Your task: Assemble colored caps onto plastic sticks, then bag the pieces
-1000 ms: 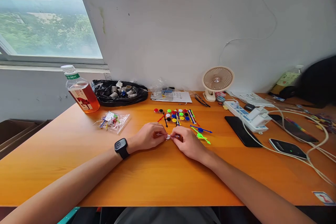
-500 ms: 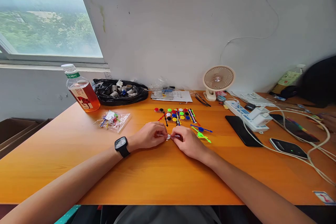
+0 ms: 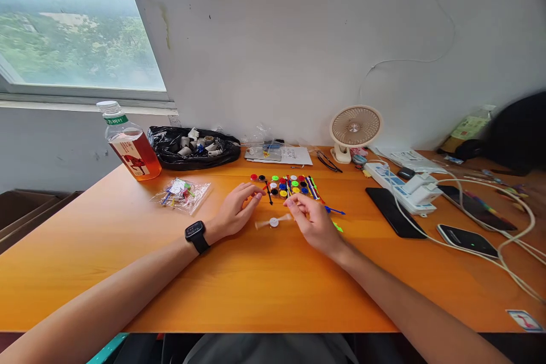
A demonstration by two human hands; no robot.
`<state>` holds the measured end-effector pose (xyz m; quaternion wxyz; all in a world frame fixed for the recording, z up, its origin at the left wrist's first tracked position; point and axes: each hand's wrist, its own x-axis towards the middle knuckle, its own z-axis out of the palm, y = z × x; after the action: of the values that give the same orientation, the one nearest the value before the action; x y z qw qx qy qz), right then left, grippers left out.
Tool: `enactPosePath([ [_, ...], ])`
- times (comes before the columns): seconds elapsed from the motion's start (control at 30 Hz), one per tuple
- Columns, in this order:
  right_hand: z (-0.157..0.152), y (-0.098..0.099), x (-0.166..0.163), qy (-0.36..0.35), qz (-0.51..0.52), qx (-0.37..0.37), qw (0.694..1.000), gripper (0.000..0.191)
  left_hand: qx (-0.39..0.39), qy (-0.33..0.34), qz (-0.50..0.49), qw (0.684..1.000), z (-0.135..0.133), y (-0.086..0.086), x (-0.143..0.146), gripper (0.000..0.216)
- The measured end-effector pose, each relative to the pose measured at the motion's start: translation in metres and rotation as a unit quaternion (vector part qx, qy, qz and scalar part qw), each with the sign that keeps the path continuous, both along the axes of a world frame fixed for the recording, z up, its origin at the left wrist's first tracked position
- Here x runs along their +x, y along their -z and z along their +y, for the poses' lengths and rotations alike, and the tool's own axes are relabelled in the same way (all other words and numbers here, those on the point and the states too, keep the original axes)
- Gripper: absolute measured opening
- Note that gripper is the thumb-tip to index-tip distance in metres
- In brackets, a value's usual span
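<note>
On the table between my hands lies a white arrow spinner (image 3: 273,222); its round hub shows sharply, while the arrow is a blur. My left hand (image 3: 236,209), with a watch on the wrist, rests left of it, fingers stretched forward and apart from the thumb, holding nothing. To the spinner's right is my right hand (image 3: 314,219), its fingers curled and the tips close together, with nothing visible in them. Just beyond the hands are several coloured discs (image 3: 294,184) and loose arrows (image 3: 313,188). A blue spinner (image 3: 335,211) and a green spinner (image 3: 338,227) are partly hidden by my right hand.
At the left stand a tea bottle (image 3: 132,151) and a clear bag of small parts (image 3: 181,194). A black plastic bag (image 3: 166,154) lies by the wall. Toward the right are a small fan (image 3: 356,128), a phone (image 3: 394,213), a power strip (image 3: 396,190) and white cables.
Both hands have let go of the white spinner and moved apart, the left upward and left, the right slightly right. The spinner stays on the table with its arrow now blurred.
</note>
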<state>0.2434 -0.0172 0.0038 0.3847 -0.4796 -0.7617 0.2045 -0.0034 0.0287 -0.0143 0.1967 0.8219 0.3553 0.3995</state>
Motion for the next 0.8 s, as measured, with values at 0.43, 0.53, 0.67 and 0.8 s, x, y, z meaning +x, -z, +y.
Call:
enactPosePath([
  [0.43, -0.003, -0.003, 0.001, 0.001, -0.04, 0.095, 0.995, 0.034, 0.061, 0.023, 0.156, 0.986, 0.017, 0.01, -0.011, 0.042],
  [0.53, -0.004, -0.003, 0.0, -0.002, -0.049, 0.099, 0.994, 0.035, 0.062, 0.032, 0.195, 0.978, 0.017, 0.011, -0.011, 0.044],
  [0.67, -0.004, -0.003, -0.001, -0.007, -0.058, 0.104, 0.993, 0.037, 0.054, 0.032, 0.228, 0.972, 0.018, 0.012, -0.011, 0.046],
  [0.8, -0.004, -0.002, -0.001, -0.01, -0.061, 0.108, 0.992, 0.037, 0.055, 0.034, 0.234, 0.97, 0.017, 0.008, -0.01, 0.046],
])
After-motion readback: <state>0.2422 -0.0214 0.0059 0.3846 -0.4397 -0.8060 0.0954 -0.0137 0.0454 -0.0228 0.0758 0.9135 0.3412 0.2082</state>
